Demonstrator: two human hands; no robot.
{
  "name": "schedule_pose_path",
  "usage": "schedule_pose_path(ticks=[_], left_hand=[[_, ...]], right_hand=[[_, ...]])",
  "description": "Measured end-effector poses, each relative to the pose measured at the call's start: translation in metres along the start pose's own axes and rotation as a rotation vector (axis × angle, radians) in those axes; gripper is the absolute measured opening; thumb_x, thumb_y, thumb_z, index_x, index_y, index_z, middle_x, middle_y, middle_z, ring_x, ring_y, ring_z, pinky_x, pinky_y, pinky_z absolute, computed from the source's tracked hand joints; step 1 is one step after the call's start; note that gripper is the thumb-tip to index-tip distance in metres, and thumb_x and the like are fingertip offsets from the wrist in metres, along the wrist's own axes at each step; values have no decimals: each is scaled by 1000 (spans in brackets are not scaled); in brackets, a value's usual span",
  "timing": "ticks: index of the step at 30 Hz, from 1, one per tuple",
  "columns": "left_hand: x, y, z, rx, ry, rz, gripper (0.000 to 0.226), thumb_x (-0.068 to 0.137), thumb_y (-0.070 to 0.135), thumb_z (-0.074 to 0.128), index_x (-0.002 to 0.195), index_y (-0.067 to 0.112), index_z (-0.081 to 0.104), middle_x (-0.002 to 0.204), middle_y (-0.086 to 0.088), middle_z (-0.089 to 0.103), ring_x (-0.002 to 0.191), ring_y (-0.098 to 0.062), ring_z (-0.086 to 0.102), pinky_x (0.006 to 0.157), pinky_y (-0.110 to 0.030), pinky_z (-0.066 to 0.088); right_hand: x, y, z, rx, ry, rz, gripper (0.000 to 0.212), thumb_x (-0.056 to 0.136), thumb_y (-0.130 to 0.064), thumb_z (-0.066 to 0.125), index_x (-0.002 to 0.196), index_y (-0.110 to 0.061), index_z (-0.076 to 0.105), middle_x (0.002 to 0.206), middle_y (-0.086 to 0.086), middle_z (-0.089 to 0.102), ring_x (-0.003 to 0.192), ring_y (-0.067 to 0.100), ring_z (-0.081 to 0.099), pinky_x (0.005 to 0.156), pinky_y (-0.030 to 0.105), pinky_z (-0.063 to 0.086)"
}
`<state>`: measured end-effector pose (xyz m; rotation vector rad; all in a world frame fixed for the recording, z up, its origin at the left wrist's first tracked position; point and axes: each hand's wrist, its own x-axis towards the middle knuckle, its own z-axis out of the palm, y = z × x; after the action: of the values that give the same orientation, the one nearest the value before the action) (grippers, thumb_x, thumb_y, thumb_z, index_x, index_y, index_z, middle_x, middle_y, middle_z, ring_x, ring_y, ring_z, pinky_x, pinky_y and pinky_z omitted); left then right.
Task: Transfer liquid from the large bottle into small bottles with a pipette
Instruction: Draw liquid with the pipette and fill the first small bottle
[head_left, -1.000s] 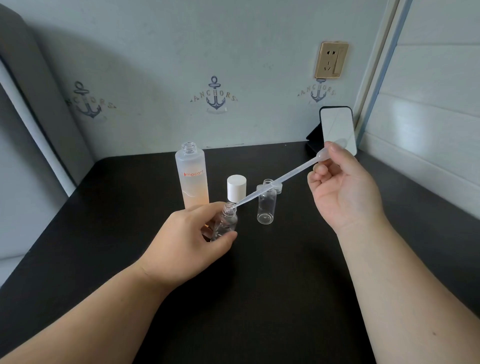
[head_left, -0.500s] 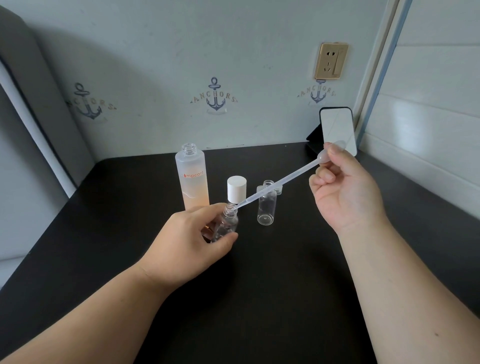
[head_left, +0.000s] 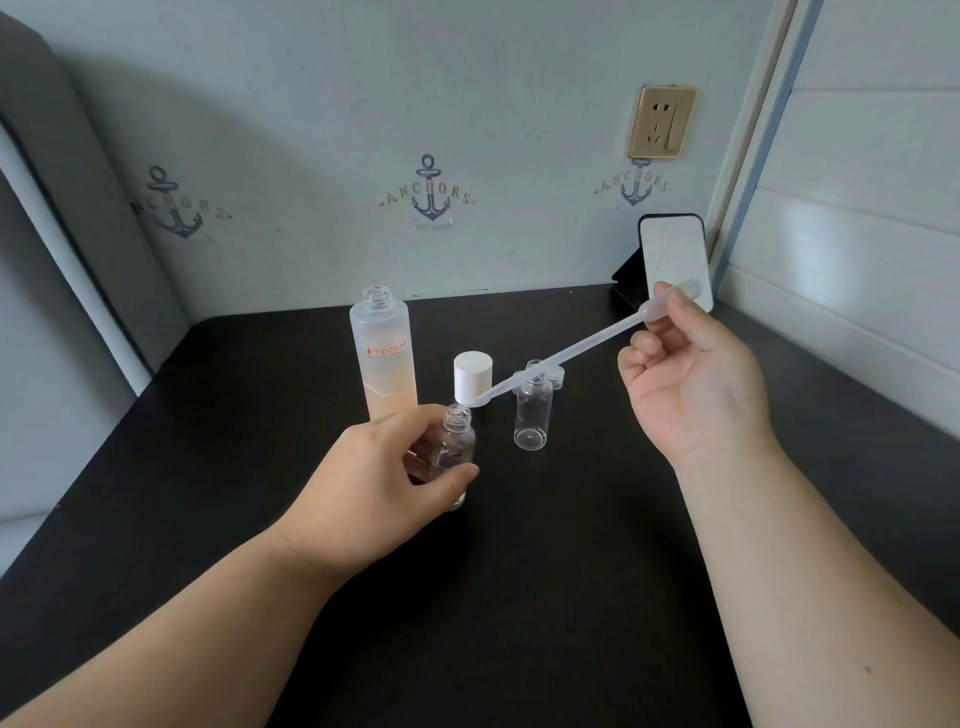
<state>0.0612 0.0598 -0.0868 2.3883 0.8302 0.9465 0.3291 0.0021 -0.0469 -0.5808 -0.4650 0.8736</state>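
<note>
Two bare forearms reach in from the near edge of a black rectangular table (head_left: 545, 571). The left hand (head_left: 363, 488) grips a small clear plastic bottle (head_left: 454, 452) near the table's middle, thumb and fingers curled round its body; the bottle stands upright with its mouth uncapped. The right hand (head_left: 691, 379) is raised toward the right side of the table and pinches the bulb of a long translucent plastic pipette (head_left: 561, 358), which slopes down to the left so that its tip sits at the mouth of the held bottle. Just right of that bottle a second small clear plastic bottle (head_left: 532, 410) stands open and apart from both hands. Behind the held bottle stands a white cylindrical cap (head_left: 472, 376), and left of it a tall frosted bottle (head_left: 384, 358) with orange lettering, uncapped, holding peach-coloured liquid in its lower part. At the far right corner a dark-framed phone (head_left: 675, 254) leans near the wall, below a gold wall socket (head_left: 661, 122).
</note>
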Motion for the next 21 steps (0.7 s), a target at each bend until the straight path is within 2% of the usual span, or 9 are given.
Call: schedule_pose_path(ticks=[4,8,10,12,13,15,17,19,21], left_hand=[[0,-5,2,-48,-16,-58,36,77,46,80,107,43,61,93,20,69,89,1,69,76,-12,53],[-1,-5,1,-133,-5,-55,47,72,65,74,112,43,61,100,19,71,92,0,70,77,-14,55],[-2,-5,-1,-211,92,-46,42,82,64,68,115,38,65,99,14,72,92,-8,72,78,-24,59],[-4,-6,-4,-259,252,-25,34,89,54,59,112,30,68,94,10,72,87,-16,72,74,-37,60],[-4,-7,-5,-260,337,-23,29,92,50,55,109,30,67,91,10,71,85,-17,70,71,-38,58],[-2,-9,-7,-241,487,-72,21,92,49,53,107,36,60,94,17,66,88,-10,66,71,-31,54],[2,-14,-9,-234,572,-154,28,86,49,59,113,42,52,100,21,59,93,-4,61,75,-23,48],[7,-22,-9,-263,529,-237,47,85,44,69,126,37,47,112,17,56,101,-1,59,81,-21,48],[12,-27,-6,-310,385,-321,66,86,43,74,142,34,41,125,17,56,110,2,58,87,-20,48]], right_hand=[[1,0,-1,49,42,19,11,92,-13,67,99,-7,73,76,2,65,60,13,55,59,23,47],[1,0,0,82,78,17,13,94,-11,64,103,-4,70,75,3,66,60,13,58,59,23,48],[1,0,0,92,88,13,13,94,-10,64,103,-3,70,75,3,67,60,13,58,59,23,48],[1,1,0,90,90,9,12,93,-10,65,102,-3,70,76,3,67,61,13,58,59,23,48],[1,0,0,88,90,8,11,93,-10,65,101,-3,69,76,3,67,61,13,59,59,23,48],[1,0,0,85,89,13,9,94,-10,64,98,-4,69,76,3,67,61,13,59,60,23,48],[1,0,-1,79,82,20,8,93,-11,64,95,-4,68,77,3,67,63,14,59,61,24,49],[1,1,-1,70,70,25,7,91,-11,65,93,-5,67,78,4,68,64,14,61,63,24,50],[1,2,-2,59,55,29,6,90,-11,66,92,-5,67,78,4,68,65,14,62,63,24,51]])
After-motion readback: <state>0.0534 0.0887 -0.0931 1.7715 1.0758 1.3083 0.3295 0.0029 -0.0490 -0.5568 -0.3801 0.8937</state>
